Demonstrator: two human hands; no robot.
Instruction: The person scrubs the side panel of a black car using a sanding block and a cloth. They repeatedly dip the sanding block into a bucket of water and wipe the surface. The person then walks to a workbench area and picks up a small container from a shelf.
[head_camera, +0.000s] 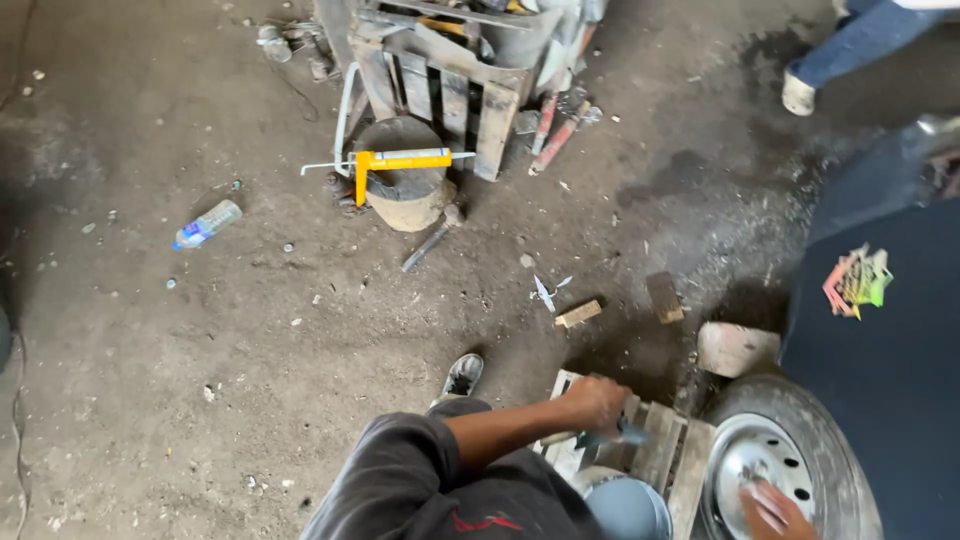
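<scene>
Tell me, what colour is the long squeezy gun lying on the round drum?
The caulking gun is yellow-orange, seen in the head view.

Dark grey sleeve (400, 470) pushed above elbow, red mark; forearms bare.

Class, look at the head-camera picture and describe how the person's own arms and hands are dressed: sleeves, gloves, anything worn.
Both hands are bare, no gloves. The left hand extends from a forearm left uncovered below a dark grey sleeve bunched at the elbow. A small red marking shows on the dark garment. Only the right hand shows; its arm is out of frame.
</scene>
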